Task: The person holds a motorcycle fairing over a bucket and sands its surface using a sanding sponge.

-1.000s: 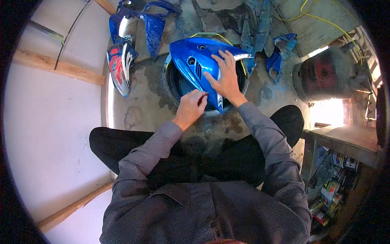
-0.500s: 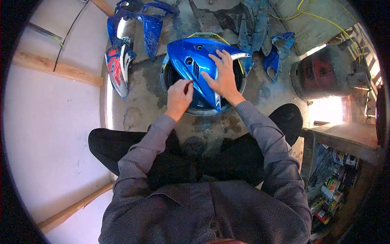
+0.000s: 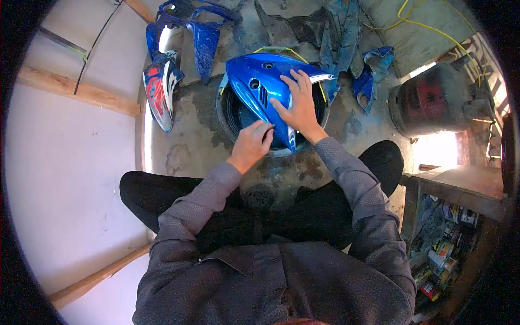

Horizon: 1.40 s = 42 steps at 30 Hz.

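Observation:
A glossy blue plastic body panel (image 3: 279,111) with white trim, two round holes and vent slots rests over a dark round tub (image 3: 233,118) with a yellow strap or cord around its rim. My left hand (image 3: 252,143) has its thumb and fingertips drawn together at the panel's lower left edge, closed on something small that I cannot make out. My right hand (image 3: 297,108) lies on the panel's right side with fingers spread and thumb apart, pressing against the surface.
Scuffed blue panels (image 3: 206,43), a red-and-white fairing piece (image 3: 160,95) and grey plastic parts (image 3: 298,24) lie around the tub. A rusty metal tank (image 3: 428,100) stands right, above a wooden shelf (image 3: 460,181) with cans (image 3: 444,254) beneath. A white wall (image 3: 70,173) is left.
My left hand shifted left and up along the panel's edge, then came back down and right toward its lower tip. My right hand stays on the panel.

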Tool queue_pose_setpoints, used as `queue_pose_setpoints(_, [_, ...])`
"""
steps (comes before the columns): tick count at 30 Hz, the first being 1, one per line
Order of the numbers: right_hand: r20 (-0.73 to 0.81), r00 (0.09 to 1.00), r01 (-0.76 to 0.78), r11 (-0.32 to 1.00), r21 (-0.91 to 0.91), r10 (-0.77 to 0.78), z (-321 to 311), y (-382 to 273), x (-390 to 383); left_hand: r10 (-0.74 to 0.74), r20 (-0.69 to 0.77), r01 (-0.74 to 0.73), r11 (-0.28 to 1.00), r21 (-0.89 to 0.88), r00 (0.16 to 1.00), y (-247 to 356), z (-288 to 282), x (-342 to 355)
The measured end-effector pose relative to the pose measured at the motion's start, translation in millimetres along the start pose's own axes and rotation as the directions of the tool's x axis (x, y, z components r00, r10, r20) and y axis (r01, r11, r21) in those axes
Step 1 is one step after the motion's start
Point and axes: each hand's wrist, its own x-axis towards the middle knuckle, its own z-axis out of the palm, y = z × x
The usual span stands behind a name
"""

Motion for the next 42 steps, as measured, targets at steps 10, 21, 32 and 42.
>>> queue_pose_setpoints(10, [0.029, 0.999, -0.024, 1.0, -0.009, 0.025, 0.0, 1.0, -0.2, -0.023, 0.016, 0.024, 0.999, -0.036, 1.0, -1.9, -1.3, 7.2])
queue_pose_setpoints(21, [0.029, 0.999, -0.02, 1.0, -0.02, 0.02, -1.4, 1.1, 0.7, 0.058, 0.05, -0.056, 0.998, -0.038, 0.997, -0.7, 0.7, 4.2])
queue_pose_setpoints(32, [0.033, 0.999, -0.034, 0.999, -0.013, 0.034, -0.3, -0.3, 0.1, 0.027, 0.053, -0.025, 0.999, -0.043, 0.998, -0.7, -0.1, 7.8])
queue_pose_setpoints(42, [0.021, 1.0, -0.007, 1.0, -0.008, 0.007, -0.3, 1.3, 1.7, 0.009, 0.188, 0.013, 0.993, -0.115, 0.982, 4.6, -0.9, -0.8])
